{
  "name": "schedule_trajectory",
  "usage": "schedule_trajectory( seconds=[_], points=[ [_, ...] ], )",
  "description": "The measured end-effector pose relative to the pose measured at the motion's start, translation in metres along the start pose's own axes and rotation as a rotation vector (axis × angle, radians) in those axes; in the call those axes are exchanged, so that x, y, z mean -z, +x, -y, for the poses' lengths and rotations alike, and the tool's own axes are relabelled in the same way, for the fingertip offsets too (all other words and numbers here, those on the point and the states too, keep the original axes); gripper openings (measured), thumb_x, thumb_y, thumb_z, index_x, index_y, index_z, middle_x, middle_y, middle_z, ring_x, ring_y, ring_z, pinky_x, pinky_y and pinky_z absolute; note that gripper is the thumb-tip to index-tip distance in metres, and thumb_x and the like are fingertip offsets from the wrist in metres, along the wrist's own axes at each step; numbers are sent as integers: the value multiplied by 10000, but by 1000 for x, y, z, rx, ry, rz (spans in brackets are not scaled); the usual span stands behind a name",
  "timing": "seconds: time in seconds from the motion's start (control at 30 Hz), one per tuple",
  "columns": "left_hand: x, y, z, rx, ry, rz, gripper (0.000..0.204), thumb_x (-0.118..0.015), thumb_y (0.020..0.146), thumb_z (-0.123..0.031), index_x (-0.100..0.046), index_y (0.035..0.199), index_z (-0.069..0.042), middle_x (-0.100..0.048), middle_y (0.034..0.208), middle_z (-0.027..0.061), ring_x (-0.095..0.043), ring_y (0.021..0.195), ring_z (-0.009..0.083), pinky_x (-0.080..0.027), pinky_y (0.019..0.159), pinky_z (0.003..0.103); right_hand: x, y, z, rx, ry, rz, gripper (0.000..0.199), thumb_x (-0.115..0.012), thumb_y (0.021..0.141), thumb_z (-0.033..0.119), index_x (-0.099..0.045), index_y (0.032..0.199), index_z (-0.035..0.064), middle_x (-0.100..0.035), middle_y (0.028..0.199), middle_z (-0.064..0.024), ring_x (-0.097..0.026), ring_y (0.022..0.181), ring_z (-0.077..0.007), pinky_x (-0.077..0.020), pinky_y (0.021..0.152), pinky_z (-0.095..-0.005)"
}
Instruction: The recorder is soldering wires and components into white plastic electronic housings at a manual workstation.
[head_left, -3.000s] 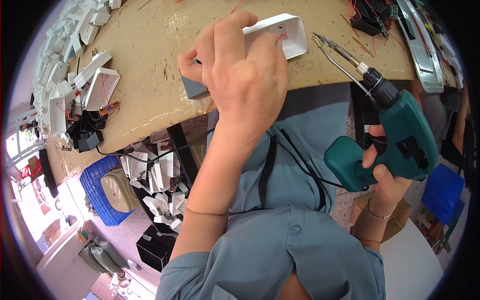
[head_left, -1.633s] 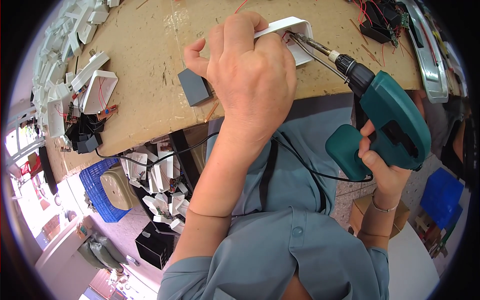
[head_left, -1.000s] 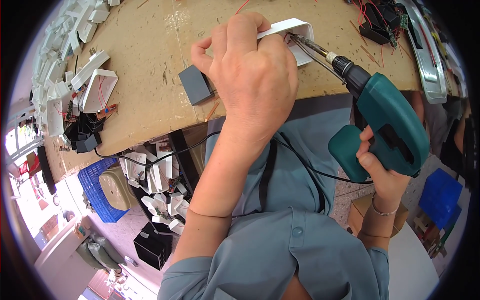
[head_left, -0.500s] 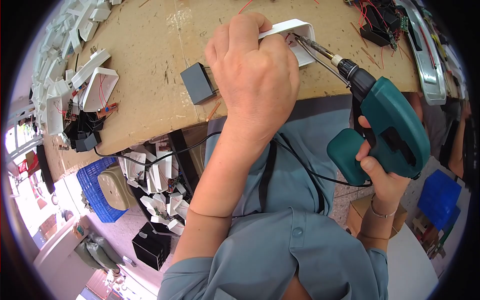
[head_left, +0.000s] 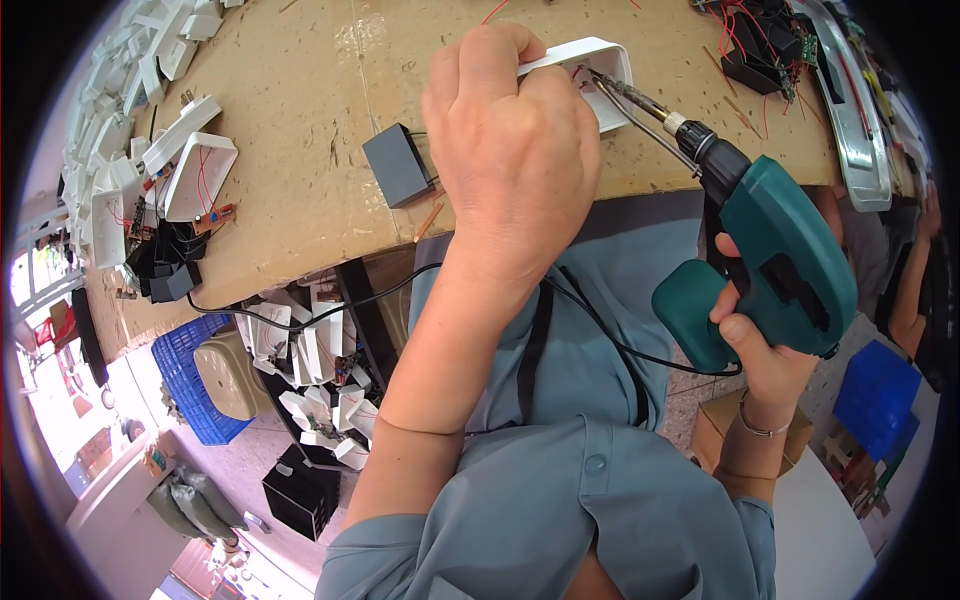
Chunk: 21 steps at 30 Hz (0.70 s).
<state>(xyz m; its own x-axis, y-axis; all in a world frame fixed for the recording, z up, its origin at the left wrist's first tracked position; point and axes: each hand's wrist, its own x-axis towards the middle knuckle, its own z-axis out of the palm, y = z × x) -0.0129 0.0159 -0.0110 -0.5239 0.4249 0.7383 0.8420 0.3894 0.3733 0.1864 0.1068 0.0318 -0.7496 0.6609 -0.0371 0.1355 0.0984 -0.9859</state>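
My left hand (head_left: pixel 515 135) is closed on a white plastic case (head_left: pixel 592 52) held at the bench, its open side facing right; a bit of red wire shows inside. In my right hand (head_left: pixel 765 350) is a green soldering gun (head_left: pixel 790 245), gripped by its handle. Its thin metal tip and feed tube reach into the case, near the red wire. The exact contact point is too small to make out. A dark grey block (head_left: pixel 397 165) with a thin lead lies on the bench beside my left wrist.
White cases (head_left: pixel 200 180) with wires and small boards are heaped at left. Black parts with red wires (head_left: pixel 755 55) lie at upper right by a clear tray (head_left: pixel 860 150). A black cord (head_left: pixel 300 325) crosses my lap. A blue basket (head_left: pixel 190 370) stands below left.
Almost nothing differs. The soldering gun has shifted very slightly, its tip still inside the white case. Another person's arm at the far right has moved.
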Motion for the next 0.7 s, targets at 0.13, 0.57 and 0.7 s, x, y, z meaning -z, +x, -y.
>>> schedule_trajectory(
  seconds=[0.13,0.57,0.7],
  points=[
    [1,0,0,11,-3,10,59,-605,601,-20,-552,607,5,-497,882,94,-445,772,268,-363,674,361,3,-3,1,-23,-14,23,849,-721,649,101,-222,1323,-37,-552,1028,-242,-557,620,-113,-460,537,-192],
    [15,13,11,110,-71,104,104,-597,649,-57,-637,694,28,-556,818,138,-529,778,266,-426,704,338,7,-8,13,196,-12,49,630,-697,721,229,-402,1169,-101,-543,1049,-228,-540,611,-130,-424,529,-210],
    [23,11,25,120,-162,94,99,-599,650,-51,-635,701,27,-557,826,157,-544,788,267,-440,695,337,25,-18,-3,237,20,60,610,-671,747,246,-400,1175,-96,-538,1059,-217,-512,615,-116,-403,521,-200]
  ],
)
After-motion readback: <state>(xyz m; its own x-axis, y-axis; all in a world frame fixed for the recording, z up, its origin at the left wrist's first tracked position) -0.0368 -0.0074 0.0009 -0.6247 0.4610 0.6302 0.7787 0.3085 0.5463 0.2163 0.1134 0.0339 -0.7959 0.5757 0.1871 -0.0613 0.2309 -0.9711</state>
